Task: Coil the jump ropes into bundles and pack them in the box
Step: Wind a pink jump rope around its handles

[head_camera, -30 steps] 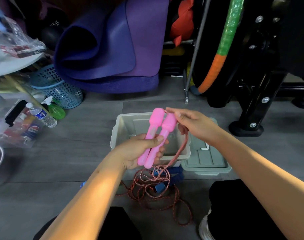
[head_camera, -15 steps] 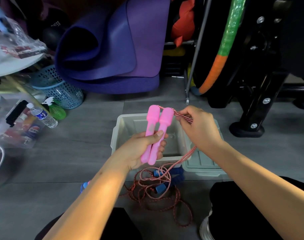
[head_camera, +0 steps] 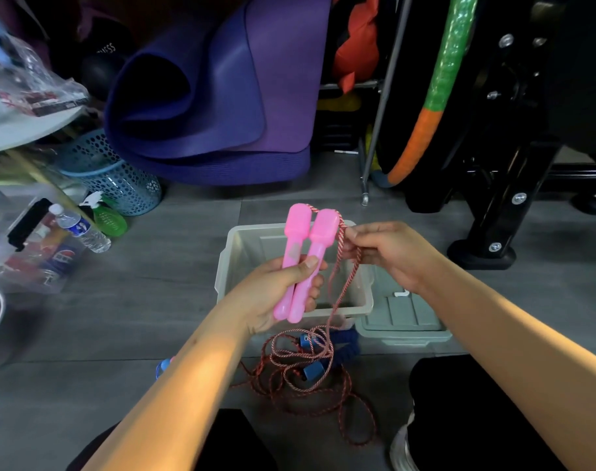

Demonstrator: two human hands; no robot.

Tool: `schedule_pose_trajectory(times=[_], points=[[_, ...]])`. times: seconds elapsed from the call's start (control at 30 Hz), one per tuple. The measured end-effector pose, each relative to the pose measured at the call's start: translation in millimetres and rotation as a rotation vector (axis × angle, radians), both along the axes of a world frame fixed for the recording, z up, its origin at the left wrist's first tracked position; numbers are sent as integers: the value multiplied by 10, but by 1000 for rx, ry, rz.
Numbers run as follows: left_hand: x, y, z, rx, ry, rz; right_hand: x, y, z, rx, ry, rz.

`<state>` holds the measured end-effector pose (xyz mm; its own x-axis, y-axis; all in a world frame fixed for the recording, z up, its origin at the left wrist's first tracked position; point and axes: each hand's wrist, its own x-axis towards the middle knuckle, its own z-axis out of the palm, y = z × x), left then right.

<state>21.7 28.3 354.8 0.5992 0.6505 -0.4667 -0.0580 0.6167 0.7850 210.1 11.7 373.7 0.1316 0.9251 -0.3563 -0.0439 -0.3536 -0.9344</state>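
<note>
Your left hand grips both handles over the box. Your right hand, now lower, pinches the rope at 3 o'clock: first wrap starts; the slack remains piled on the floor.

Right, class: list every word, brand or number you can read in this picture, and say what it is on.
"...ESS": black ball, first letters hidden.
Pepsi logo: can, no letters readable.
Bottle label: too blurred.
Packet print: too blurred.
</note>
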Motion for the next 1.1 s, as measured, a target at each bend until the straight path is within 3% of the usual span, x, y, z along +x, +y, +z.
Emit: schedule_pose_trajectory(times=[0.07,0.23,0.37,0.47,0.6,0.7,0.8,1.1], points=[[-2,5,11,3,-17,-6,-10,9,-9,-15,176,-1],[-9,19,0,22,-1,3,-75,6,-23,-57,384,7],[-7,9,-5,10,-5,32,-89,-26,-17,-89,359,-37],[2,6,4,10,-16,70,-115,-43,-52,58,14,19],[23,-2,1,-7,-17,97,-95,-33,-113,280,-775,334],[18,-1,-5,-29,-26,102,-63,-32,-99,289,-962,409],[16,13,10,-38,-54,120,-111,-52,-116,244,-811,406],[30,19,5,13,-59,133,-89,-51,-23,29,-119,-43]])
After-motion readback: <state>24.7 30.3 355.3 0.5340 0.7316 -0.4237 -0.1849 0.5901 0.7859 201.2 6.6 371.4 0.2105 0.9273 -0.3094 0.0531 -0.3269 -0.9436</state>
